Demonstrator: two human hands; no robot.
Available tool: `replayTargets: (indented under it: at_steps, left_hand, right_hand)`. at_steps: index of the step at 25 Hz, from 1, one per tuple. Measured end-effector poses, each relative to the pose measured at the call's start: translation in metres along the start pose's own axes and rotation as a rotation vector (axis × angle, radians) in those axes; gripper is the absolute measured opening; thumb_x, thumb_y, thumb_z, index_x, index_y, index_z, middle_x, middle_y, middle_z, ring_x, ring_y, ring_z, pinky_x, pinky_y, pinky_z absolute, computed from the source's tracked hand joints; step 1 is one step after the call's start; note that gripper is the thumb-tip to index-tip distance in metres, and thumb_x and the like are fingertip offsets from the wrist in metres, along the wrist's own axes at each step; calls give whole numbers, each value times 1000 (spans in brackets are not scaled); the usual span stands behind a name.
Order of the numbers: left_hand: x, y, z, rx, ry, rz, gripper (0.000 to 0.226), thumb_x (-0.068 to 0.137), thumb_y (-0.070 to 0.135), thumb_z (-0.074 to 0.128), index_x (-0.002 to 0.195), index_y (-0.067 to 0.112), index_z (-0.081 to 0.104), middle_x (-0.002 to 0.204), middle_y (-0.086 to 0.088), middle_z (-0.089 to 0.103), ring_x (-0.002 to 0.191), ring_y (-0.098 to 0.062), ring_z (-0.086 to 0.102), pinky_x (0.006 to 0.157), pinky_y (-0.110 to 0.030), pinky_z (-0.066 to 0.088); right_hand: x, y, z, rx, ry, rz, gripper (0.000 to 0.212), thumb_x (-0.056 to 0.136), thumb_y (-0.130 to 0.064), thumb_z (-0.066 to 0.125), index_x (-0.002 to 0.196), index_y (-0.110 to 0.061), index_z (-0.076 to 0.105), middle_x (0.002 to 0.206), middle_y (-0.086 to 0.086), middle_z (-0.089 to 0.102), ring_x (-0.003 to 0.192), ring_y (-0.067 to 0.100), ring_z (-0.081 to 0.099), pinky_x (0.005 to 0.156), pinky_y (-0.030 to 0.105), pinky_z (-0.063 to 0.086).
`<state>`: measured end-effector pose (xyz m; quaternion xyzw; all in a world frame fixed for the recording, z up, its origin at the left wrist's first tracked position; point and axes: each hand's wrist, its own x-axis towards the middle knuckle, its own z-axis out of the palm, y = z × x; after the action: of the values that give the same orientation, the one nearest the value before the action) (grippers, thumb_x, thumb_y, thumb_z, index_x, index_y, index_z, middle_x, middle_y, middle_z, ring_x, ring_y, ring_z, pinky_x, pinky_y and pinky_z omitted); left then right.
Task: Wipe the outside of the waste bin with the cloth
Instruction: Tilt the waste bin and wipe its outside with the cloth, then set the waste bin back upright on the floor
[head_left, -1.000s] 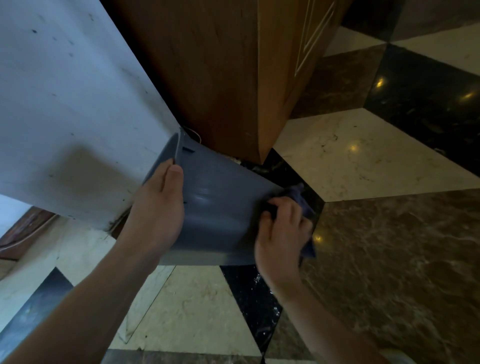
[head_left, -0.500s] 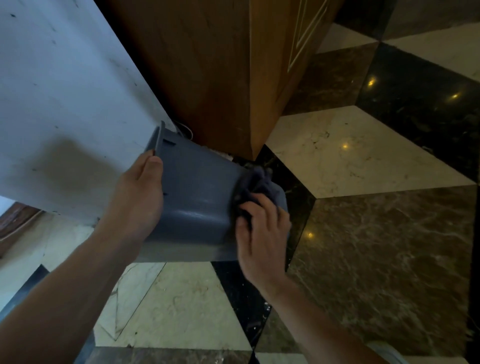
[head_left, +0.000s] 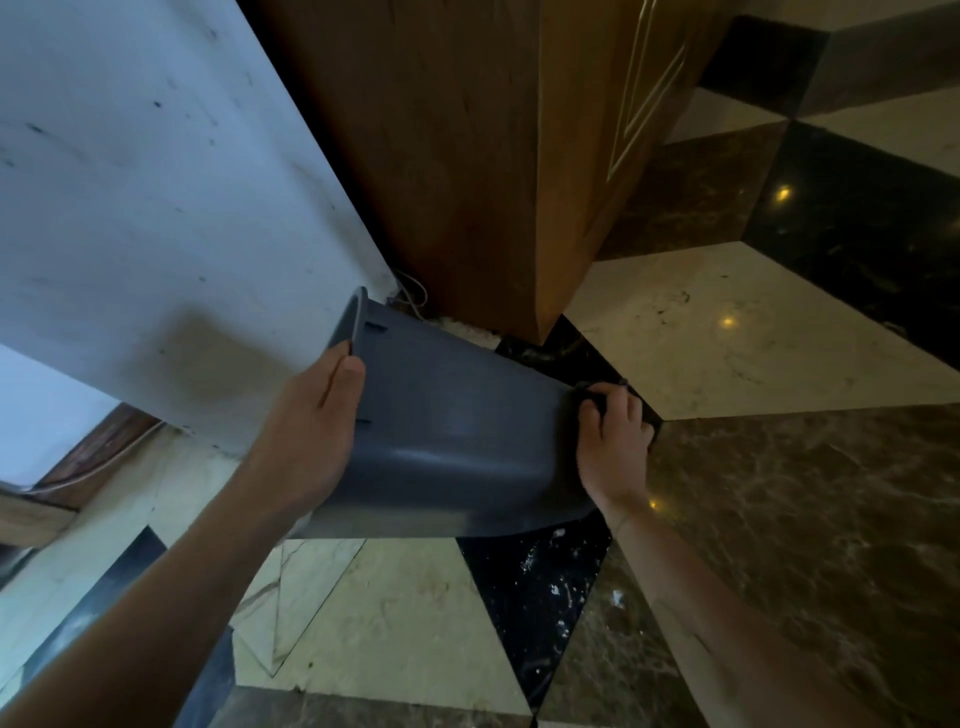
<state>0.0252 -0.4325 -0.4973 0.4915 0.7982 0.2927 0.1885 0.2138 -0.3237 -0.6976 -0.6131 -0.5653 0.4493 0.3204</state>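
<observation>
A grey plastic waste bin (head_left: 447, 431) is held tipped on its side above the floor, its rim toward the upper left and its base toward the right. My left hand (head_left: 311, 431) grips it near the rim, fingers on the outer wall. My right hand (head_left: 613, 447) is at the bin's base end, fingers curled over a dark blue cloth (head_left: 595, 392). Only a small bit of the cloth shows above my fingers; the rest is hidden behind the hand and the bin.
A wooden cabinet (head_left: 467, 156) stands right behind the bin, and a white wall (head_left: 130, 182) runs along the left. The floor (head_left: 727, 338) is polished marble in cream, black and brown tiles, with white specks on the black tile below the bin.
My right hand with the cloth slid from the bin's side wall to its base end, so the cloth is now mostly hidden. The left hand kept its hold near the rim.
</observation>
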Motion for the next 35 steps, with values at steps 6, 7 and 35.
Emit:
replayTargets:
  at_steps: [6,7,35]
  left_hand:
    - [-21,-23,-43,-109,-117,-353,25,94,12,46,81,20,66,83,-1,67,82,-23,60,75,-40,45]
    - [-15,-22,-49,-206,-113,-488,19,86,17,50,73,14,64,83,-10,61,80,-28,56,74,-41,42]
    - [-30,-38,-67,457,-355,28,7,97,24,53,93,29,57,75,7,58,67,-3,52,55,-14,34]
  right_hand:
    - [-8,12,-8,330,-205,396,24,100,-34,42,116,-28,59,115,9,61,108,30,59,97,47,48]
    - [-14,15,-6,345,-249,427,21,100,-33,43,110,-29,60,112,8,62,102,27,60,87,42,50]
    - [34,-132,-20,-7,-666,96,93,79,-80,50,146,-15,48,149,9,51,133,29,50,112,38,38]
